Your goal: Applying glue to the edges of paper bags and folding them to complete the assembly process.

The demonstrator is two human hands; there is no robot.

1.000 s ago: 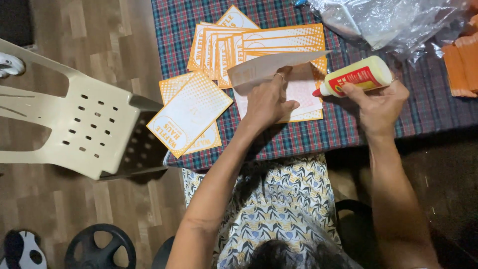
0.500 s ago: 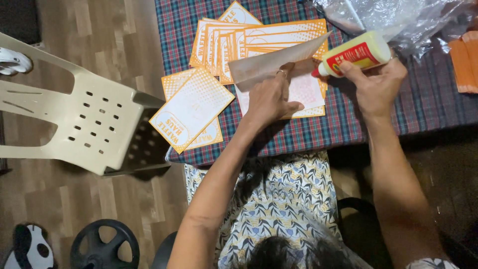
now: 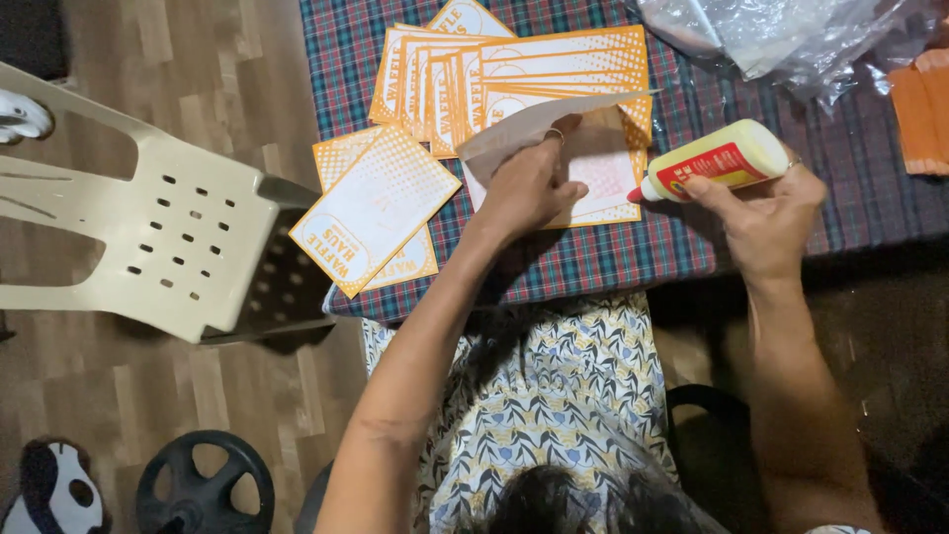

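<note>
The left hand (image 3: 529, 188) covered much of the paper bag (image 3: 593, 168) beneath it. The top edge cut off the plastic wrap (image 3: 781, 35), and the right edge cut off the orange stack (image 3: 919, 114). The glue bottle (image 3: 717, 158) hid its base inside the right hand (image 3: 766, 213).

two hands are showing, the left hand (image 3: 529, 188) and the right hand (image 3: 766, 213). one glue bottle (image 3: 712, 158) is lying in the upper right of the frame. one plastic chair (image 3: 148, 237) is standing at the left. two printed paper bags (image 3: 371, 213) are lying apart at the centre left; the fanned stack (image 3: 494, 79) at the top centre is overlapping too much for counting.
</note>
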